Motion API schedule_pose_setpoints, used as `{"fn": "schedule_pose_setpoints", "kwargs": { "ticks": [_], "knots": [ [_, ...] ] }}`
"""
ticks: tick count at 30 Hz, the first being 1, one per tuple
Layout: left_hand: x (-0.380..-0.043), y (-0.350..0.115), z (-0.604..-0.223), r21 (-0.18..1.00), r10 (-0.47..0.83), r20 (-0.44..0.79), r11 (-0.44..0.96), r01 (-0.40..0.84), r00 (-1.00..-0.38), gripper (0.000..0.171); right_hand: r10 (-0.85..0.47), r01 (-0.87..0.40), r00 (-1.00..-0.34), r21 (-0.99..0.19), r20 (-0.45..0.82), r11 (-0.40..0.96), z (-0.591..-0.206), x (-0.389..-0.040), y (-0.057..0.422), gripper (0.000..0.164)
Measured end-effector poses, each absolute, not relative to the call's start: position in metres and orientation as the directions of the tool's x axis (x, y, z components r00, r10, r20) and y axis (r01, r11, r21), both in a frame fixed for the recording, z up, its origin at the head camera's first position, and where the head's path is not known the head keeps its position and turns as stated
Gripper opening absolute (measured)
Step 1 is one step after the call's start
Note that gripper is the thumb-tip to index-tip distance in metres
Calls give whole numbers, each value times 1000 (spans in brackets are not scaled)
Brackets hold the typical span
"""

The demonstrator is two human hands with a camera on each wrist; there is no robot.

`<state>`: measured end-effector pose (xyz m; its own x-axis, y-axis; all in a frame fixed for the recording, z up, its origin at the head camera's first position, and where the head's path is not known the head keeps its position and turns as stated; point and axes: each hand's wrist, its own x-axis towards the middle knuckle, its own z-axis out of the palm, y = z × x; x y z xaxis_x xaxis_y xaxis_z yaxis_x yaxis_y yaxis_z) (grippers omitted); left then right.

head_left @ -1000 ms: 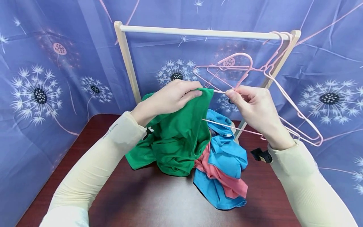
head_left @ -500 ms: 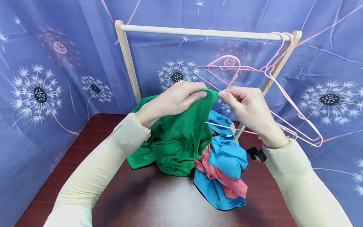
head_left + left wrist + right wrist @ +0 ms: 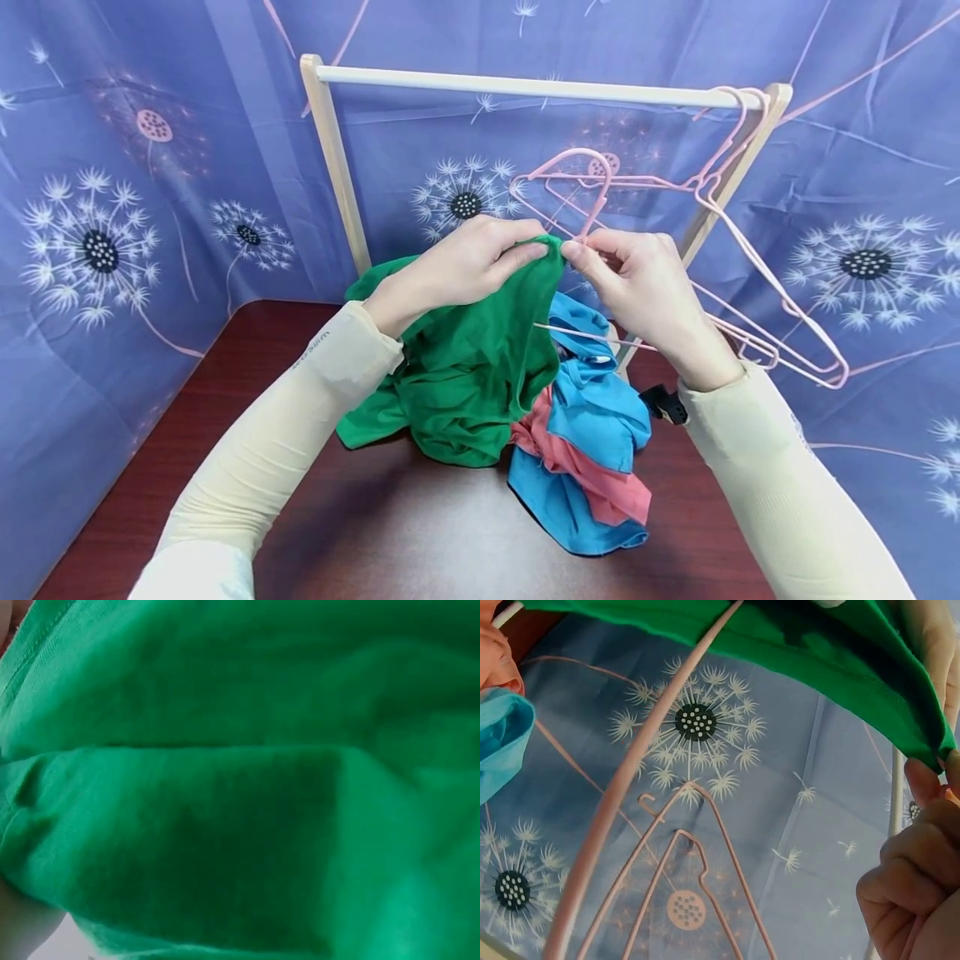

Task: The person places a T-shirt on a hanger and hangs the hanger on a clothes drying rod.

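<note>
My left hand (image 3: 468,262) pinches the top edge of a green garment (image 3: 472,367) between thumb and fingers. The cloth hangs down in folds to the table. Close by on the right, my right hand (image 3: 641,279) pinches a pink clothes hanger (image 3: 602,204) just below its hook, at the garment's edge. One end of this hanger is hidden inside the green cloth, and its lower bar emerges from the opening. In the right wrist view the hanger bar (image 3: 641,750) runs up into the green opening. Green cloth fills most of the left wrist view.
Pink hangers (image 3: 750,237) hang at the right end of the rack's white rail (image 3: 510,85). Blue clothing (image 3: 600,417) and a coral-coloured cloth (image 3: 592,475) lie crumpled on the dark wooden table (image 3: 315,533), right of the green garment. A patterned blue curtain (image 3: 187,250) surrounds the table.
My right hand has moved left with the hanger, bringing its hook close to my left hand. More of the hanger is inside the green garment. The left hand keeps its grip.
</note>
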<state>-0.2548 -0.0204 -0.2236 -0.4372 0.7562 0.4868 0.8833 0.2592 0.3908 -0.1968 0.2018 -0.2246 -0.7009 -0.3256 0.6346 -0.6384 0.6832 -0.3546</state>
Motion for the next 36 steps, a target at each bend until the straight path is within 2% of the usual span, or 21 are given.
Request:
{"fn": "schedule_pose_setpoints", "kwargs": {
  "ticks": [4, 8, 11, 13, 15, 18, 21, 25, 28, 31, 36],
  "knots": [
    [-256, -22, -226, 389, 747, 500, 258, 884, -438, 16, -299, -652, -628, -276, 718, 706, -228, -193, 201, 17],
    [-259, -25, -228, 397, 723, 525, 259, 880, -450, 17, -264, -679, -497, -181, 826, 711, -230, -183, 203, 24],
    [-262, -29, -230, 411, 699, 542, 264, 873, -467, 17, -192, -682, -408, -158, 893, 714, -232, -171, 203, 26],
    [-263, -32, -230, 420, 686, 550, 265, 868, -476, 18, -148, -688, -376, -169, 915, 705, -236, -163, 202, 26],
    [-263, -34, -231, 429, 675, 555, 269, 862, -487, 19, -147, -698, -374, -174, 916, 695, -243, -158, 200, 26],
    [-264, -37, -232, 443, 656, 561, 277, 853, -504, 19, -222, -724, -425, -182, 878, 665, -260, -155, 197, 19],
    [-265, -41, -234, 456, 642, 565, 282, 844, -519, 19, -327, -733, -515, -210, 792, 647, -282, -156, 195, 11],
    [-264, -45, -236, 462, 642, 562, 280, 842, -522, 20, -432, -695, -653, -264, 622, 669, -311, -160, 190, 16],
    [-261, -46, -240, 462, 649, 555, 279, 842, -520, 19, -489, -660, -727, -296, 482, 690, -329, -162, 186, 21],
    [-258, -46, -246, 466, 635, 567, 278, 840, -524, 19, -532, -639, -763, -301, 367, 708, -340, -163, 183, 26],
    [-249, -55, -261, 476, 572, 617, 276, 835, -541, 20, -582, -619, -785, -301, 212, 725, -351, -161, 177, 37]
  ]
}}
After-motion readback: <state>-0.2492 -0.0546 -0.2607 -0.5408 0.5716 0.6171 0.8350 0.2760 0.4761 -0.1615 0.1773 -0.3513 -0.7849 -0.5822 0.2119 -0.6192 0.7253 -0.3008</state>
